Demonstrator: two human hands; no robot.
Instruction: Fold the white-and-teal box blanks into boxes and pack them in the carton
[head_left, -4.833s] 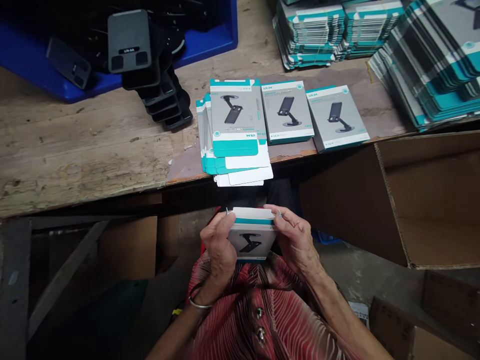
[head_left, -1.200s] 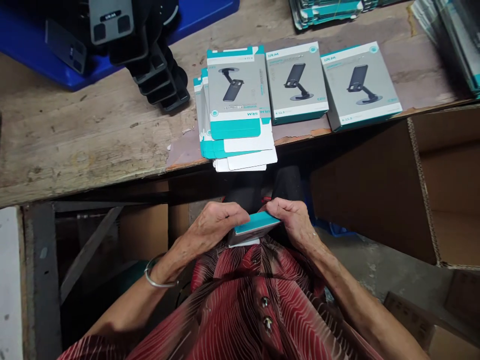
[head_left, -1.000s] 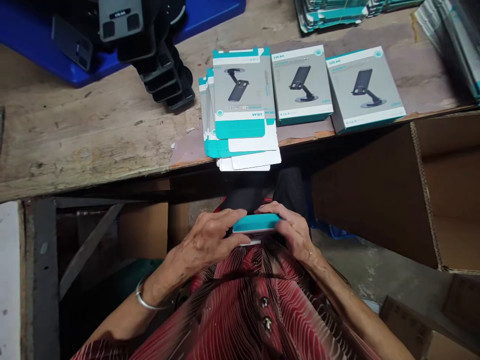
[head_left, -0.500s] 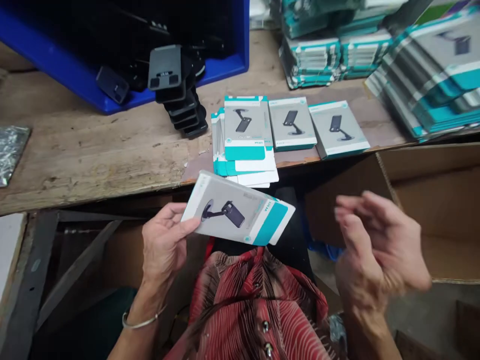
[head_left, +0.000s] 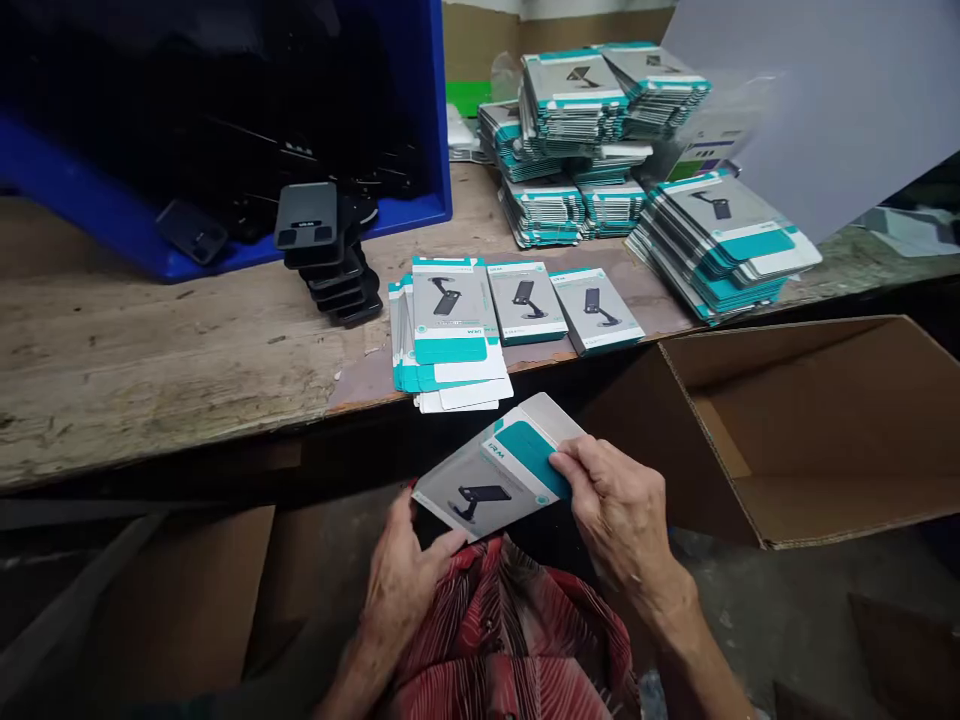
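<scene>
A flat phone-stand box (head_left: 480,480), grey and white with a teal band, is held tilted over my lap. My right hand (head_left: 619,500) pinches its teal end near the white flap, thumb on the printed face. At the opposite end, the lower left corner lies between the thumb and fingers of my left hand (head_left: 409,560); some of those fingers are hidden. On the bench edge just beyond is a pile of flat boxes (head_left: 450,345). Beside that pile lie two filled-out boxes, a middle one (head_left: 527,300) and a right one (head_left: 598,308).
Black phone stands (head_left: 307,215) are stacked before a blue crate (head_left: 442,130) lying on the wooden bench (head_left: 187,350). Bundles of flat boxes (head_left: 574,100) stand at the back, with a leaning stack (head_left: 727,235) at right. An open cardboard carton (head_left: 720,460) is below the bench's right side.
The flat box has turned, its teal end now pointing up and right. My right hand has come in from the right and taken hold of that end. The view has shifted.
</scene>
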